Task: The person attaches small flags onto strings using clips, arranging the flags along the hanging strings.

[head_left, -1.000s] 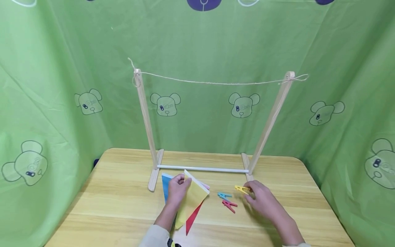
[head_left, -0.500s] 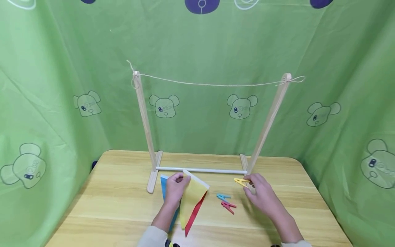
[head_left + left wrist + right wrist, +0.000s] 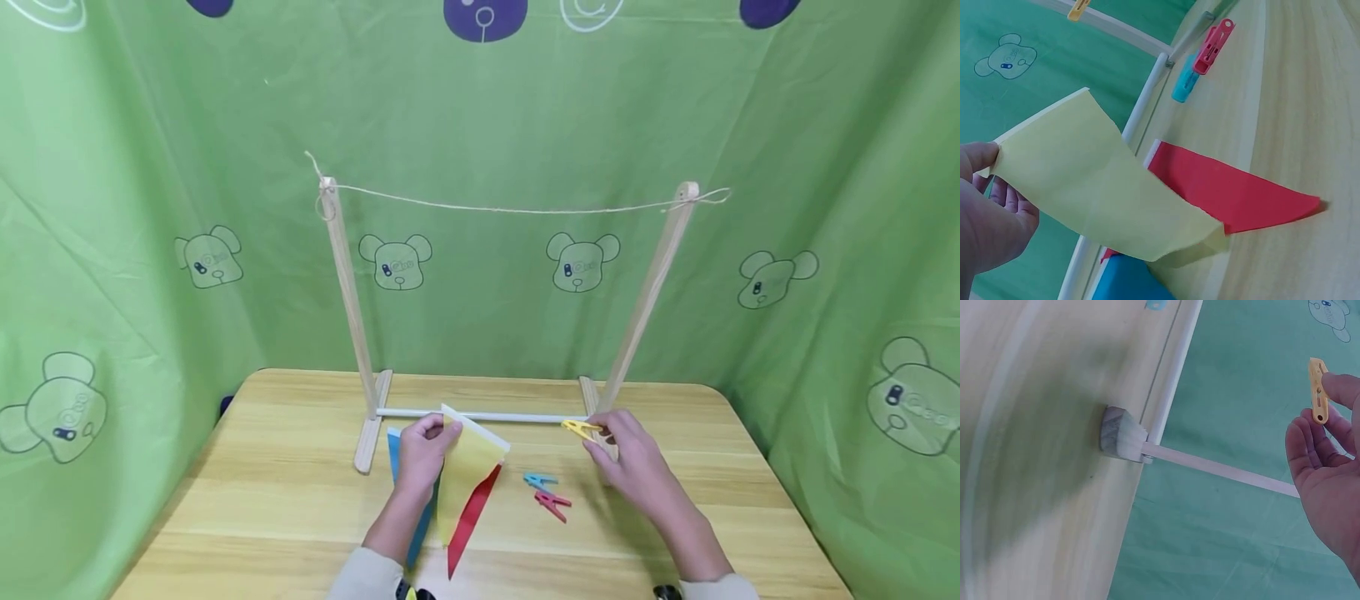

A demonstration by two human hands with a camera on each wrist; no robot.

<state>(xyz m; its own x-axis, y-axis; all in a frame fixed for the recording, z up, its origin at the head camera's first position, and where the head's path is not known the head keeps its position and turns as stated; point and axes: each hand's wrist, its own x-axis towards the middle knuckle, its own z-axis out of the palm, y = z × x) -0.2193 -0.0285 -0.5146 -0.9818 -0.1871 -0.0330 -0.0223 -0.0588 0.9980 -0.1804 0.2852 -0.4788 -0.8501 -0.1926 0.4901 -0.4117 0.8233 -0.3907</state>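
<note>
My left hand pinches a yellow pennant by the corner of its white top edge, lifted over the table. Below it, a red pennant and a blue pennant lie on the tabletop. Between thumb and fingers, my right hand holds a yellow clothespin, raised near the foot of the right post. A blue clothespin and a red clothespin lie close together on the table between the hands.
Behind the hands stands a wooden frame with a left post, a right post and a white crossbar. A thin string sags between the post tops. Green curtain surrounds the wooden table.
My right hand has lifted the yellow clothespin up and slightly left. The yellow pennant has risen a little in my left hand, showing more of the red and blue ones.
</note>
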